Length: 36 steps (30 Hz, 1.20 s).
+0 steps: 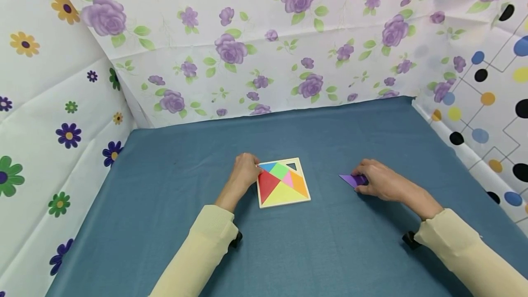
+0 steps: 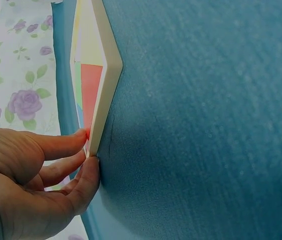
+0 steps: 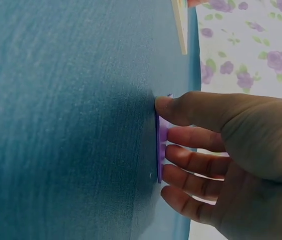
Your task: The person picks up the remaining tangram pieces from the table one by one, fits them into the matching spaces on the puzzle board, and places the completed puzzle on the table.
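Observation:
A tangram board [image 1: 284,183] with a pale wooden frame lies mid-table. Red, yellow, blue, green, pink and orange pieces fill most of it, and a dark triangular opening shows at its upper right corner. My left hand [image 1: 245,168] pinches the board's upper left corner; in the left wrist view, thumb and fingers [image 2: 92,175] meet at that corner. To the right of the board, my right hand [image 1: 377,180] holds a purple triangle piece [image 1: 349,179] low at the cloth. The right wrist view shows the thumb at one end of the purple piece [image 3: 163,137], the fingers along its face.
Blue cloth [image 1: 177,223] covers the table. A white sheet with purple flowers [image 1: 231,49] rises along the back edge. Patterned sheets border the left side [image 1: 37,118] and the right side [image 1: 474,123].

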Available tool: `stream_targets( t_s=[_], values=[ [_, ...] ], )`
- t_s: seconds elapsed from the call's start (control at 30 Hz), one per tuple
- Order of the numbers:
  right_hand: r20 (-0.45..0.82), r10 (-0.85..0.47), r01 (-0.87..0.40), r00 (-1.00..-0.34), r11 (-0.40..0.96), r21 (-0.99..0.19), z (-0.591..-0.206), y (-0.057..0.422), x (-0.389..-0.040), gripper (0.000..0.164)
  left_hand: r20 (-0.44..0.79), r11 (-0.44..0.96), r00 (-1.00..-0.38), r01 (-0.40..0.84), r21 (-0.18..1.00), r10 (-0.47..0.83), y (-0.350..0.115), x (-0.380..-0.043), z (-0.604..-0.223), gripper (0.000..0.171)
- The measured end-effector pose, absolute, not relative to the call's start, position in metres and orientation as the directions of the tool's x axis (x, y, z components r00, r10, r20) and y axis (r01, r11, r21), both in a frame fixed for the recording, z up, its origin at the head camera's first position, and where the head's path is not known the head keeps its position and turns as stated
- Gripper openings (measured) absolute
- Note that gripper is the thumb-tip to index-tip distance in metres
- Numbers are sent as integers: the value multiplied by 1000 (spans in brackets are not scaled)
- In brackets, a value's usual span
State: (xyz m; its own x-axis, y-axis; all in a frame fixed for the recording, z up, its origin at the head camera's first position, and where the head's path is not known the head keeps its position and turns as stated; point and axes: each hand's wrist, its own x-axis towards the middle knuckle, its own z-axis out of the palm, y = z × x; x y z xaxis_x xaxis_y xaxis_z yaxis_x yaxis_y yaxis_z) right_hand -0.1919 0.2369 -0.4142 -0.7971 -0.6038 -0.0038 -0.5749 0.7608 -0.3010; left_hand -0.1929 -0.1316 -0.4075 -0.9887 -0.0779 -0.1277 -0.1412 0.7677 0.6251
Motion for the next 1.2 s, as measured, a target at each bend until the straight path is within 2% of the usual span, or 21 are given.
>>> stream_targets(
  t_s=[0.3, 0.57, 1.0, 1.2],
  values=[
    [-42, -604, -581, -796, 781, -230, -413, 233, -188, 35, -122, 774, -989, -143, 617, -84, -131, -193, -408, 30],
    [-40, -603, -580, -797, 781, -232, -414, 235, -187, 32, -127, 769, -989, -141, 624, -79, -131, -192, -408, 30],
    [39, -598, -581, -800, 758, -298, -411, 237, -186, 22, -118, 764, -989, -146, 629, -92, -130, -191, -409, 30],
    [133, -606, -619, -784, 747, -242, -412, 235, -186, 16, -104, 779, -991, -132, 613, -86, -130, -191, -410, 28]
  ],
)
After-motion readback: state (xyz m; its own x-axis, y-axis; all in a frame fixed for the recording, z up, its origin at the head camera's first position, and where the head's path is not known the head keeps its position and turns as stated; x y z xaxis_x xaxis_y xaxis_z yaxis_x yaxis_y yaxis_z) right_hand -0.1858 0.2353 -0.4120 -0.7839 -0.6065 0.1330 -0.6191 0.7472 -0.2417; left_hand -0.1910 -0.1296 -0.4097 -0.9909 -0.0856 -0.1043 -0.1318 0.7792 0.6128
